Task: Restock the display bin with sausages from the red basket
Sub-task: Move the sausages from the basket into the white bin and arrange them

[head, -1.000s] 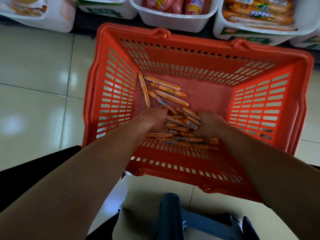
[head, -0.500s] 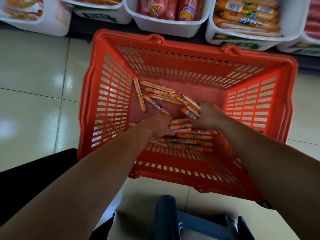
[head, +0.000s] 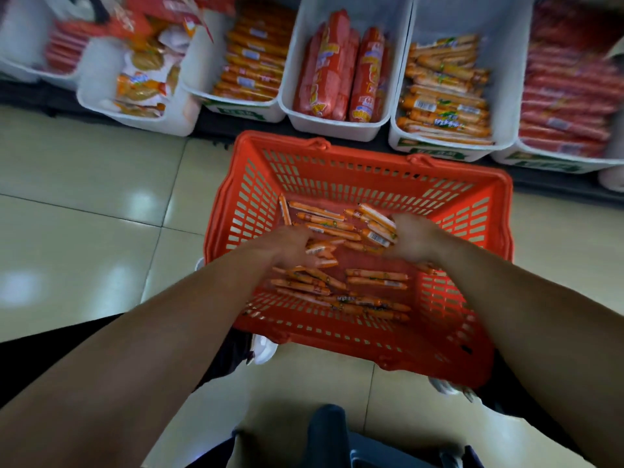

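Note:
The red basket (head: 472,211) stands on the floor in front of me with several thin orange sausages (head: 374,278) loose on its bottom. My left hand (head: 290,246) is inside the basket, fingers curled round a few sausages. My right hand (head: 413,236) grips a small bundle of sausages, their ends sticking out to the left. Behind the basket, a white display bin (head: 506,62) holds sausages of the same orange kind.
A row of white bins runs along the back: orange sausages (head: 253,59), thick red sausages (head: 341,69), red packs (head: 567,96) at the right, snack bags (head: 141,82) at the left. Beige tiled floor lies to the left. A dark blue stool (head: 331,434) is below me.
Both hands have risen a little within the basket with sausages gathered in them. My view has tilted up, bringing the shelf bins into sight.

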